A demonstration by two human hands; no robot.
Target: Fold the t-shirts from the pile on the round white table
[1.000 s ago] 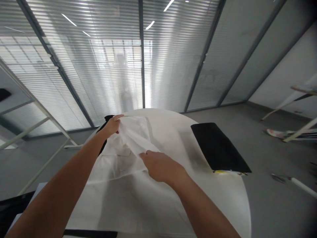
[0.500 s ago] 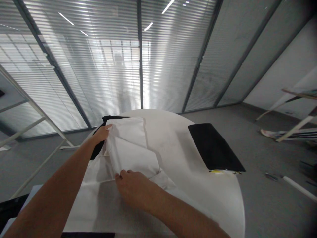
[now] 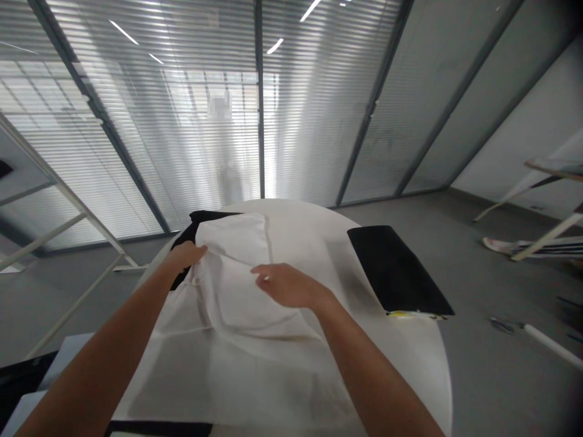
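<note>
Both bare forearms reach forward from the lower edge of the view, converging toward the middle. The left hand [image 3: 184, 256] is curled, its fingers closed in a pinch. The right hand [image 3: 286, 285] lies palm down, fingers spread flat and pointing left.

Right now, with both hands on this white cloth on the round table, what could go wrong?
1. The left hand grips the cloth at the table edge, where a dark cloth hangs; a tug might drag it off.
2. The right hand presses a bunched fold; creases could get flattened in.
3. The black pad overhangs the rim; a wide sweep may knock it off.
</note>
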